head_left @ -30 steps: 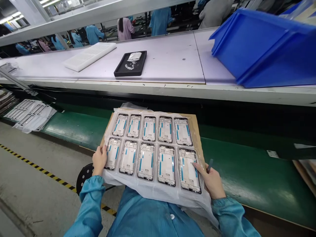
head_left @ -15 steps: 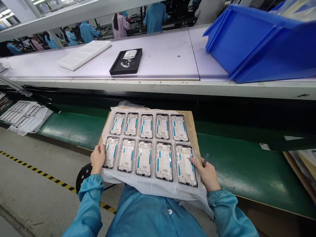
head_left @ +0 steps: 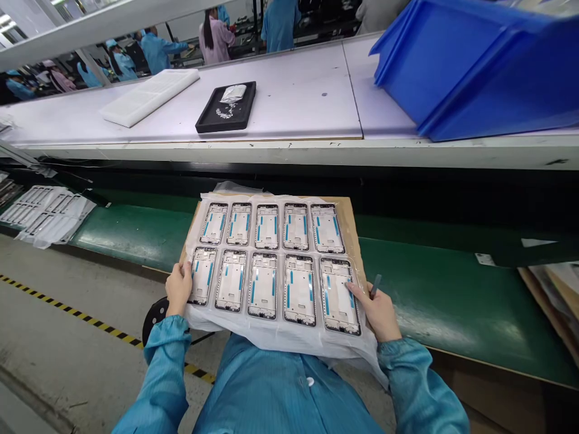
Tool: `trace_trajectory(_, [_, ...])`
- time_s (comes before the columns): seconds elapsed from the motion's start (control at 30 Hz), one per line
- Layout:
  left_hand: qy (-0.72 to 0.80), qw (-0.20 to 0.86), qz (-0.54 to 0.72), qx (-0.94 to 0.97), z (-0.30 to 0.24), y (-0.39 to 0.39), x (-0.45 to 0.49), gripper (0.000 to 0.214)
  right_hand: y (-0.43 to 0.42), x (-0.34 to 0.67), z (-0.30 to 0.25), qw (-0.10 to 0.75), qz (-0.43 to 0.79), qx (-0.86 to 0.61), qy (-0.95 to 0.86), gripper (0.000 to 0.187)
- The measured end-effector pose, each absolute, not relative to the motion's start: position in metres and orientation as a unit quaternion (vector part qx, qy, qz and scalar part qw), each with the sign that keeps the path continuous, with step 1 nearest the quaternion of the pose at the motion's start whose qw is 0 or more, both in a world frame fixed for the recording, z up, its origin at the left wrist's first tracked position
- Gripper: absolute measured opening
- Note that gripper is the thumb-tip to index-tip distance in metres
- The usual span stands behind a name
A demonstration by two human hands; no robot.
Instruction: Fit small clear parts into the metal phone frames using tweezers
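A white plastic tray [head_left: 280,274] holds two rows of phone frames [head_left: 262,284], dark-edged with blue strips. Under it a brown cardboard sheet [head_left: 353,241] shows at the right and left edges. My left hand [head_left: 179,289] is closed on the tray's left edge, thumb on top. At the right edge my right hand [head_left: 375,307] grips the tray, its thumb over the lower right phone frame. A small dark grey, flat-tipped tool [head_left: 376,286] sticks up beside that hand's fingers; its lower part is hidden. The fingers beneath the tray are out of sight.
The green bench [head_left: 434,295] runs below a white shelf [head_left: 307,102]. On the shelf are a black tray [head_left: 210,123], a white slab [head_left: 154,96] and a blue bin [head_left: 456,72]. More framed sheets [head_left: 49,211] lie at the left. Several people work behind.
The view has shifted slightly, so the shelf and its contents sit a little higher in the picture. Both hands keep the same hold on the tray.
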State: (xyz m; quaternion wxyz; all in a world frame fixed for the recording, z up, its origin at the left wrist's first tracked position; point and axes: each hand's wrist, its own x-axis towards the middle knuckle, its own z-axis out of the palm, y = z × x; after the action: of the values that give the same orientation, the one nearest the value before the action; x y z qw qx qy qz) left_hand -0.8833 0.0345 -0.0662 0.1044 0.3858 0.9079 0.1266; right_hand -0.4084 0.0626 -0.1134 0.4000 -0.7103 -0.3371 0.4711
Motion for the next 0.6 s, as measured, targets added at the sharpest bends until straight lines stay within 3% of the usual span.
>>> trace_trajectory(0.6, [0.91,0.106,0.116,0.384,-0.068,0.037,-0.886,0.038,0.061,-0.405,-0.13,0.419,0.469,-0.696,-0.348,0.041])
